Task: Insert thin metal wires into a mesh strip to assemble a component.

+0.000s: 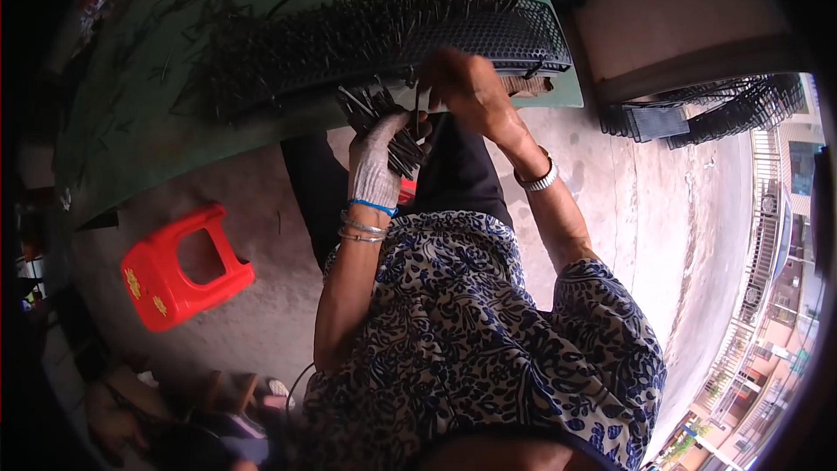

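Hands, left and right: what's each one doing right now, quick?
Left hand: gloved, closed around a bundle of thin dark rods.
Right hand: blurred, near the black mesh rack; grip cannot be told.

Red plastic stool point(159, 266) with yellow markings on grey concrete floor point(261, 183), left side. Pale barred metal railing point(765, 157) far right, outdoors.

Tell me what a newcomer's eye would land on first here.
Probably the bright red stool on the floor at lower left. Then the white-gloved left grip near the middle, holding a bundle of thin black rods. Just beyond, a long dark mesh rack, bristling with similar pieces, sits on the green table.
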The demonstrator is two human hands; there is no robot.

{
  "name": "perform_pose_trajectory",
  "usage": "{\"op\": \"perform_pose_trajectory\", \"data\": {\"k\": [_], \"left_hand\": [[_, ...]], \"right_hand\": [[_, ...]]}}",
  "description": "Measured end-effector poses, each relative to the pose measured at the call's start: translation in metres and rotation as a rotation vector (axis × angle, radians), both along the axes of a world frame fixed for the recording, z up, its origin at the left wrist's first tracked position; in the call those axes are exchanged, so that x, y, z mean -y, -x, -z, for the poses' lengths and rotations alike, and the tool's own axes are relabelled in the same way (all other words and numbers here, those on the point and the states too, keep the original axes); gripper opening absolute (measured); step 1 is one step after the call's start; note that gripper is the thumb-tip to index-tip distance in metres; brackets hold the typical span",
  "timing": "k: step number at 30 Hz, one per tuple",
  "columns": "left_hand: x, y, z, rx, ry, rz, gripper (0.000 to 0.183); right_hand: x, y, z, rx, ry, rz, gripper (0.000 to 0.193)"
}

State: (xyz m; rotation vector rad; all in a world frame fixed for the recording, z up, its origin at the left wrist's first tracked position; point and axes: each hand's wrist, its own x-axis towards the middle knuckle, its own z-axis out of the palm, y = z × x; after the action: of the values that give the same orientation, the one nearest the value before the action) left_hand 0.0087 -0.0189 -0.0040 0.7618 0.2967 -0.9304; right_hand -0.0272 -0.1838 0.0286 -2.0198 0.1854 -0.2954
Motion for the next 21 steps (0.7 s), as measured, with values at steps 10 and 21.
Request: {"op": "perform_pose_trajectory", "data": {"k": [10,21], "left_hand": [[-0.003,0.004,0.013,-0.027,0.028,0.003,0.015],[-0.024,-0.031,0.016,0.154,-0.131,-0.130,0.014]], "right_hand": [[-0.004,-0.042,0.017,0.459,0.251,0.302,0.006],[0.037,-0.010,0.026,0.278,0.447,0.457,0.033]]}}
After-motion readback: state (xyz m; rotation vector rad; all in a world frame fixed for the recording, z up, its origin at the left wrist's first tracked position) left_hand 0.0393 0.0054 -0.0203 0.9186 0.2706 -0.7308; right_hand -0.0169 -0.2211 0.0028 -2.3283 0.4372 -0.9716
